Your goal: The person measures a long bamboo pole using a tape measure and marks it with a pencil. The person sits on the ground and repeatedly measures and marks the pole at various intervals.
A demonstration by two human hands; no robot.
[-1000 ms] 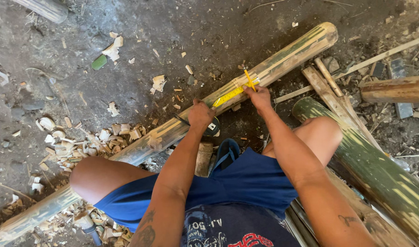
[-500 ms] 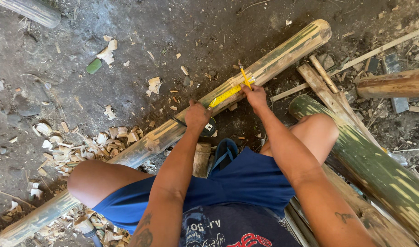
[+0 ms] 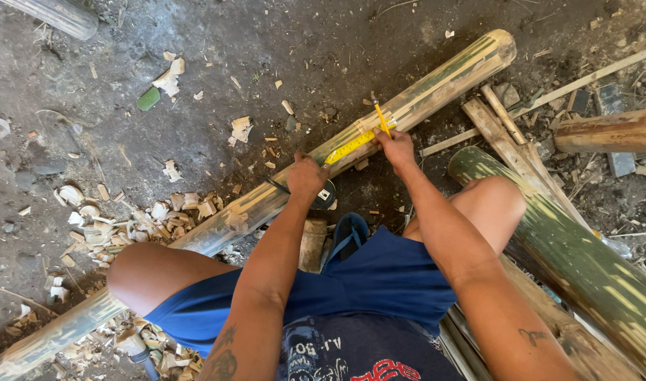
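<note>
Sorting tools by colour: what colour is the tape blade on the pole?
Yellow tape blade, clearest in the head view.

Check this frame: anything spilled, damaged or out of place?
Nothing alarming. Wood chips litter the dirt floor beside the bamboo pole. The left hand pins a tape measure on it; the right hand holds a pencil.

No packages, signs or screens (only bare ground).

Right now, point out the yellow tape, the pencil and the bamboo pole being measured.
yellow tape point(image 3: 351, 147), head view, middle of the blade lying on the pole.
pencil point(image 3: 381, 115), head view, mid-shaft above the right hand.
bamboo pole point(image 3: 446, 77), head view, bare upper stretch.
</note>
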